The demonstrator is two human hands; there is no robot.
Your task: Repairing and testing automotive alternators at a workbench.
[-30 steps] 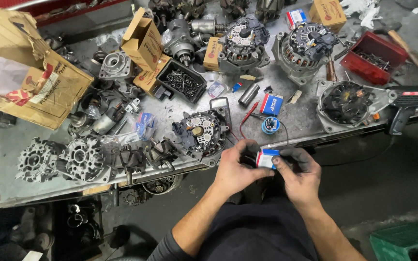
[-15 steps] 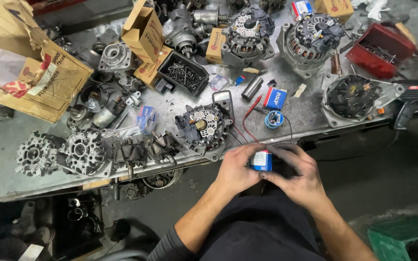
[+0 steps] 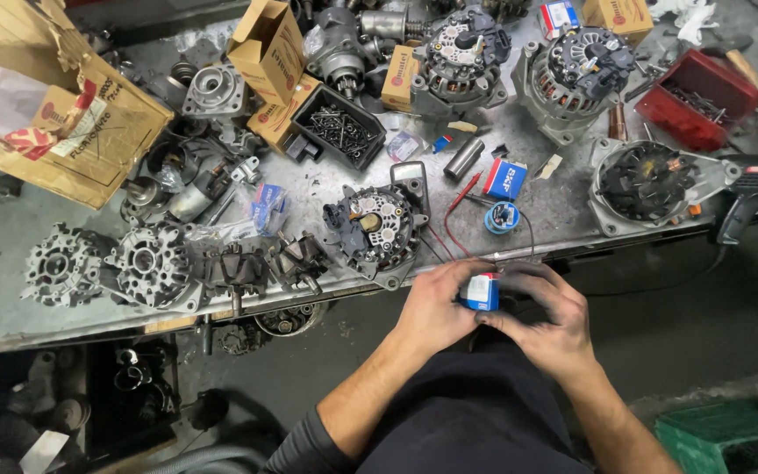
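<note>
- A small blue and white box [image 3: 482, 290] is held between both hands, off the front edge of the metal worktop [image 3: 10, 290], above the person's lap.
- The left hand [image 3: 439, 307] is closed on the box's left side; the right hand [image 3: 544, 318] is pinched on its right side, fingertips at the flap.
- With nothing under it, the box or its contents could be dropped to the floor if a grip slips.
- Red wires [image 3: 449, 230] lie just beside the hands and could be snagged, so that the alternator [image 3: 374, 226] at the worktop's edge is tugged.

Small blue-white box [image 3: 482, 290], upright, below bench edge.
</note>
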